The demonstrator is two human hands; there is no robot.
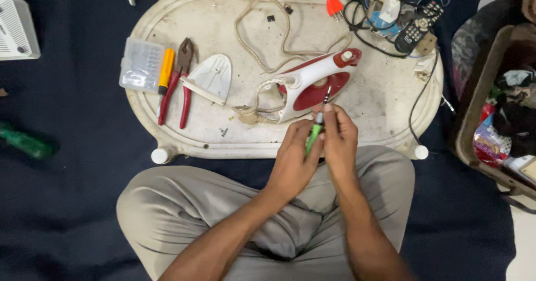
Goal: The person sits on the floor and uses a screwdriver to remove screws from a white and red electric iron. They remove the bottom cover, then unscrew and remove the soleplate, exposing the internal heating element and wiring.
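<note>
A green-handled screwdriver (314,136) sits between both hands over the near edge of the white oval table (385,99). My left hand (294,157) wraps its handle. My right hand (338,134) pinches the shaft near the top, its tip pointing toward a red and white clothes iron (312,83) lying on its side. The iron's braided cord (262,32) loops across the table.
Red-handled pliers (183,80), a yellow-handled screwdriver (164,71), a clear plastic parts box (140,63) and a white iron cover plate (215,75) lie at the left. Tangled cables and remotes (410,18) crowd the far right. A basket (502,108) stands at the right.
</note>
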